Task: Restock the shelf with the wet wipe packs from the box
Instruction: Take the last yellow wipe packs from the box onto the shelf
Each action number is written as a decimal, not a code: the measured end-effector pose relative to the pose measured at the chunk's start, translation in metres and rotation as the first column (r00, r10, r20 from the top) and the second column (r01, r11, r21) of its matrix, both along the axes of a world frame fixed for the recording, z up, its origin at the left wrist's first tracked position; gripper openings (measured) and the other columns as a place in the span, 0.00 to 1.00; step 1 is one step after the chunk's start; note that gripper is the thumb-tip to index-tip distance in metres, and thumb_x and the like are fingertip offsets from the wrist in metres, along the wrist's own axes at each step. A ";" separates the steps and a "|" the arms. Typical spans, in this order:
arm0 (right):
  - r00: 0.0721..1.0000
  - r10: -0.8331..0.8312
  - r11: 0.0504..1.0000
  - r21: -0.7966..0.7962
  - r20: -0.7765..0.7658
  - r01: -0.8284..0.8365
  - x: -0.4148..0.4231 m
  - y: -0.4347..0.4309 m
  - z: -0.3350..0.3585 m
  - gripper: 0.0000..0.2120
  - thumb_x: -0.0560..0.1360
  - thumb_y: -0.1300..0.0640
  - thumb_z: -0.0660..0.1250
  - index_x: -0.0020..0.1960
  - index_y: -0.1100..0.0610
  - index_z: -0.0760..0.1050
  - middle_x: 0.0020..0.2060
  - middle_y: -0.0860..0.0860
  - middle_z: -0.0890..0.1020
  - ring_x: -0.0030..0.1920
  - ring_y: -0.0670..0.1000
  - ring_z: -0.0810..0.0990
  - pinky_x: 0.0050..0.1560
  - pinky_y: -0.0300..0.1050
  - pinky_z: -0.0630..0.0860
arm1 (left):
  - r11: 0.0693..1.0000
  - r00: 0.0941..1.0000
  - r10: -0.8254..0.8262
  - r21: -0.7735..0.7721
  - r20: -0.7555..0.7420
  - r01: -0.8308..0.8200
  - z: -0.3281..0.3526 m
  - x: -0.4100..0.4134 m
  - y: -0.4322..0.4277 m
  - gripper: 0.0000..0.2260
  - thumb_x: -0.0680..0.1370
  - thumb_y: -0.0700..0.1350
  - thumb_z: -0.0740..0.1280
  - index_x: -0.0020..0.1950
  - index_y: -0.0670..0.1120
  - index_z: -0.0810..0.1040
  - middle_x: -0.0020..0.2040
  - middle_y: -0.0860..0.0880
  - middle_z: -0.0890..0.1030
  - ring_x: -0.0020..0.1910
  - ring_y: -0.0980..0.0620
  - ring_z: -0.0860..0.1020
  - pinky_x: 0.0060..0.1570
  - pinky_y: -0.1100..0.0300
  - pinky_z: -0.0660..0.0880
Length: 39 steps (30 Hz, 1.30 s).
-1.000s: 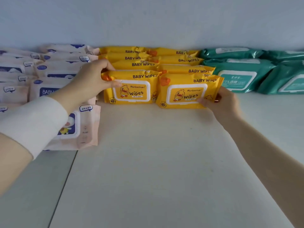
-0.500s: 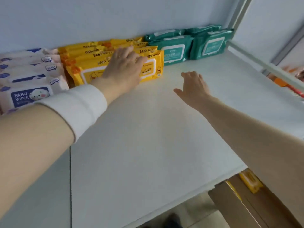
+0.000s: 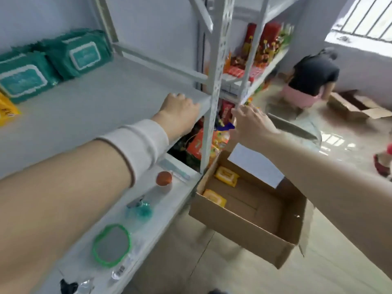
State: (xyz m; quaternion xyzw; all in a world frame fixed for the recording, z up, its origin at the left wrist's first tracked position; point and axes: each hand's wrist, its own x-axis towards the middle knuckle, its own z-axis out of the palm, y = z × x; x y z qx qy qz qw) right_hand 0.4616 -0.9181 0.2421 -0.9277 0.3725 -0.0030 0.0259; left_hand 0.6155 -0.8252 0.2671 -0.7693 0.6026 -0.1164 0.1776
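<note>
Shelving fills the left of the view, and the white shelf [image 3: 118,96] being stocked carries green wet wipe packs [image 3: 78,54] at its back, with the corner of one yellow pack [image 3: 6,112] just showing at the left edge. Below and to the right, the open cardboard box [image 3: 239,228] sits on the floor beside the shelf's perforated upright [image 3: 214,98]. Half a second ago the left hand was pressing on the yellow row at the back. Now the left hand [image 3: 179,109] has drawn back to the shelf's front corner and rests there with fingers bent, holding no pack. The right hand [image 3: 252,122] has left the shelf altogether and hangs past the upright, above the box, loose-fingered and empty. The view has swung from the row to the box, so the last placement looks finished and the next fetch is probably starting. Two yellow wet wipe packs [image 3: 226,177] lie against the box's left wall, well apart from either hand, so the restocking appears to be nearly done.
</note>
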 end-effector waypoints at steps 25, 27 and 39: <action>0.833 -0.356 0.453 0.702 -0.423 0.549 -0.113 -0.098 -0.421 0.28 0.79 0.49 0.57 0.75 0.57 0.55 0.71 0.54 0.66 0.73 0.54 0.60 0.68 0.46 0.63 | 0.727 0.693 0.505 0.686 -0.515 -0.019 -0.453 -0.051 -0.222 0.24 0.78 0.52 0.61 0.72 0.46 0.61 0.66 0.43 0.71 0.63 0.42 0.72 0.58 0.50 0.71; 0.812 -0.379 0.323 0.758 -0.444 0.566 -0.096 -0.095 -0.470 0.29 0.79 0.48 0.58 0.75 0.57 0.53 0.70 0.54 0.67 0.71 0.53 0.64 0.66 0.45 0.65 | 0.709 0.549 0.633 0.693 -0.546 -0.128 -0.504 -0.043 -0.236 0.26 0.78 0.50 0.62 0.73 0.44 0.60 0.68 0.41 0.69 0.65 0.42 0.70 0.62 0.51 0.68; 0.590 -0.560 -0.244 0.796 -0.582 0.553 -0.009 -0.096 -0.655 0.32 0.70 0.44 0.71 0.66 0.60 0.64 0.61 0.57 0.74 0.62 0.59 0.74 0.56 0.47 0.72 | 0.781 0.443 0.593 0.348 -0.672 -0.518 -0.684 -0.034 -0.289 0.32 0.76 0.56 0.64 0.71 0.38 0.58 0.67 0.40 0.68 0.66 0.43 0.67 0.65 0.53 0.65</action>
